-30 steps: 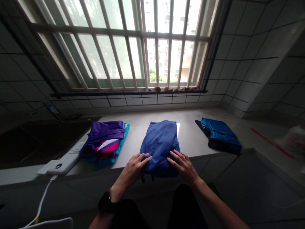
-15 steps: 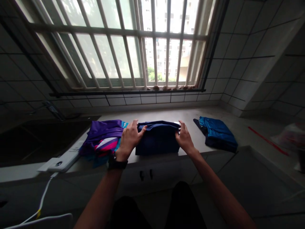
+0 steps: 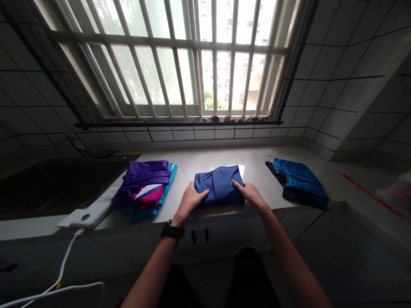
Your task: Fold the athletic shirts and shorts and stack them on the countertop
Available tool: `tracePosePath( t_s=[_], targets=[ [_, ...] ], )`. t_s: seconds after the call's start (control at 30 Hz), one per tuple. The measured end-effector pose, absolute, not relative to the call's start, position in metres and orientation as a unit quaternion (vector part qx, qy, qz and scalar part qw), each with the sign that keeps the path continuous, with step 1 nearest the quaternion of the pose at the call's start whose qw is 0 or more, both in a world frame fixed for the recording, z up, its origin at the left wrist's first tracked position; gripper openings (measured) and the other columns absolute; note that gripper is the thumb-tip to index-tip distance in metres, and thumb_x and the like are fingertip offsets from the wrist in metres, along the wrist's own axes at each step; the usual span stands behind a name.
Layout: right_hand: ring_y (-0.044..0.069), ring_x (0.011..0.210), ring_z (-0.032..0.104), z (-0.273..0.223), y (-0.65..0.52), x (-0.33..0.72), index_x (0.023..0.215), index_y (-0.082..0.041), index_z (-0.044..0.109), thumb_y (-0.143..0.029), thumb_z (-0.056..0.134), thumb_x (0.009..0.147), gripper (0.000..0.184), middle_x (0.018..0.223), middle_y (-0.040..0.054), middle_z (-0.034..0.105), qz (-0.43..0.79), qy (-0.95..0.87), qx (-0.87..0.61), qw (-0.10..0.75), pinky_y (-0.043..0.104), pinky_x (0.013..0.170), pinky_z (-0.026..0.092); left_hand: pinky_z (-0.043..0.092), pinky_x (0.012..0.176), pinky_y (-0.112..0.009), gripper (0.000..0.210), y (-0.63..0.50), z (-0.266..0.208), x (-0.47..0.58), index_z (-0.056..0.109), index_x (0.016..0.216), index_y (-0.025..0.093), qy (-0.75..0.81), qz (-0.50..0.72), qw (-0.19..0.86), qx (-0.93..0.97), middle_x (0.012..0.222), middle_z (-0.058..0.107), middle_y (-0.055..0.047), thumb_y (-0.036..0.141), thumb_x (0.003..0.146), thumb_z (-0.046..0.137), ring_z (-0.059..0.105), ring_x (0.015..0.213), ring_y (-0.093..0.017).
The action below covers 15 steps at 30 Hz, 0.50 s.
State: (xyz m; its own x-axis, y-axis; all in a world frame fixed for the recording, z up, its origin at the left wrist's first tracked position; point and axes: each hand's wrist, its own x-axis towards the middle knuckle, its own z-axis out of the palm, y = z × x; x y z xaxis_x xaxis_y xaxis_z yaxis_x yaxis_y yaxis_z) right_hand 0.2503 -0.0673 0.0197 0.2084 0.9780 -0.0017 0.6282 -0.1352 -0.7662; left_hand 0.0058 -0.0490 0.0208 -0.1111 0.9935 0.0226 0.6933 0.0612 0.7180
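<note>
A folded blue garment (image 3: 221,186) lies on the white countertop near its front edge. My left hand (image 3: 192,199) grips its left end, thumb on top and fingers curled around the side. At the right end my right hand (image 3: 252,194) holds it in the same way, thumb resting on the upper face. To the left sits a pile of folded clothes (image 3: 147,171), purple on top with pink, white and turquoise parts showing. Another folded stack (image 3: 300,179), bright blue over dark navy, lies to the right. What kind of garment I hold cannot be made out.
A dark sink (image 3: 64,184) with a faucet (image 3: 78,145) is at the left. Beside it a white power strip (image 3: 96,214) trails a white cable (image 3: 66,261). A red strip (image 3: 372,194) lies on the right counter. Behind stands a barred window (image 3: 180,64).
The blue garment, held up on its edge before, now lies flat on the counter. Both hands have lowered with it and still grip its ends. The camera view has shifted slightly left.
</note>
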Motion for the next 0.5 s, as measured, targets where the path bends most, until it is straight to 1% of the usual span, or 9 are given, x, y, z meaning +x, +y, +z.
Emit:
tracePosePath(
  t_s=[0.03,0.1,0.13,0.2,0.27,0.33,0.4,0.5],
  targets=[
    [0.035,0.114,0.069,0.018,-0.064,0.248,0.115,-0.016,0.071,-0.054,0.066,0.088,0.047,0.112,0.0159,0.075,0.285,-0.574,-0.684,0.348,0.042,0.098,0.054,0.041,0.116,-0.042,0.08,-0.051,0.022,0.009,0.048,0.144,0.008,0.677,0.313,0.287,0.601,0.145,0.059,-0.025,0.034,0.076,0.079,0.056,0.138,-0.035],
    [0.033,0.109,0.071,0.015,-0.06,0.239,0.111,-0.018,0.07,-0.045,0.074,0.08,0.041,0.108,0.012,0.076,0.301,-0.564,-0.659,0.397,0.041,0.095,0.055,0.045,0.113,-0.042,0.079,-0.057,0.023,0.012,0.048,0.143,0.009,0.657,0.354,0.345,0.57,0.141,0.061,-0.024,0.024,0.072,0.08,0.06,0.132,-0.033],
    [0.033,0.106,0.072,0.015,-0.06,0.235,0.109,-0.018,0.069,-0.04,0.076,0.076,0.04,0.106,0.011,0.077,0.311,-0.554,-0.648,0.419,0.042,0.093,0.055,0.047,0.112,-0.042,0.077,-0.062,0.022,0.012,0.05,0.141,0.01,0.645,0.38,0.36,0.557,0.139,0.063,-0.022,0.02,0.07,0.08,0.062,0.13,-0.032],
    [0.031,0.098,0.073,0.019,-0.062,0.225,0.104,-0.019,0.067,-0.035,0.079,0.07,0.039,0.1,0.0094,0.077,0.357,-0.544,-0.605,0.46,0.042,0.089,0.057,0.049,0.11,-0.043,0.072,-0.076,0.023,0.007,0.054,0.135,0.014,0.622,0.441,0.352,0.542,0.135,0.065,-0.017,0.016,0.068,0.08,0.064,0.126,-0.031],
    [0.029,0.092,0.073,0.032,-0.064,0.215,0.101,-0.019,0.066,-0.036,0.082,0.066,0.042,0.097,0.0076,0.076,0.419,-0.539,-0.537,0.496,0.04,0.083,0.058,0.049,0.111,-0.044,0.066,-0.092,0.029,-0.003,0.057,0.131,0.019,0.601,0.504,0.304,0.541,0.132,0.066,-0.013,0.019,0.069,0.081,0.064,0.125,-0.03],
    [0.026,0.089,0.073,0.055,-0.06,0.2,0.101,-0.02,0.067,-0.038,0.086,0.063,0.047,0.096,0.006,0.076,0.465,-0.537,-0.47,0.524,0.038,0.08,0.059,0.047,0.113,-0.044,0.063,-0.107,0.044,-0.017,0.057,0.131,0.022,0.579,0.56,0.236,0.543,0.132,0.065,-0.01,0.024,0.072,0.08,0.063,0.126,-0.028],
    [0.023,0.086,0.072,0.085,-0.048,0.178,0.102,-0.02,0.067,-0.039,0.088,0.061,0.05,0.094,0.0039,0.076,0.486,-0.55,-0.41,0.541,0.034,0.078,0.058,0.046,0.115,-0.042,0.061,-0.117,0.066,-0.034,0.056,0.132,0.024,0.565,0.606,0.165,0.535,0.133,0.065,-0.008,0.029,0.075,0.08,0.061,0.128,-0.027],
    [0.019,0.082,0.069,0.133,-0.014,0.134,0.098,-0.02,0.067,-0.041,0.091,0.058,0.051,0.086,-0.0009,0.072,0.493,-0.599,-0.318,0.545,0.03,0.074,0.057,0.043,0.119,-0.04,0.061,-0.116,0.1,-0.062,0.054,0.134,0.025,0.568,0.648,0.064,0.503,0.136,0.063,-0.007,0.034,0.079,0.078,0.058,0.132,-0.026]
  ],
)
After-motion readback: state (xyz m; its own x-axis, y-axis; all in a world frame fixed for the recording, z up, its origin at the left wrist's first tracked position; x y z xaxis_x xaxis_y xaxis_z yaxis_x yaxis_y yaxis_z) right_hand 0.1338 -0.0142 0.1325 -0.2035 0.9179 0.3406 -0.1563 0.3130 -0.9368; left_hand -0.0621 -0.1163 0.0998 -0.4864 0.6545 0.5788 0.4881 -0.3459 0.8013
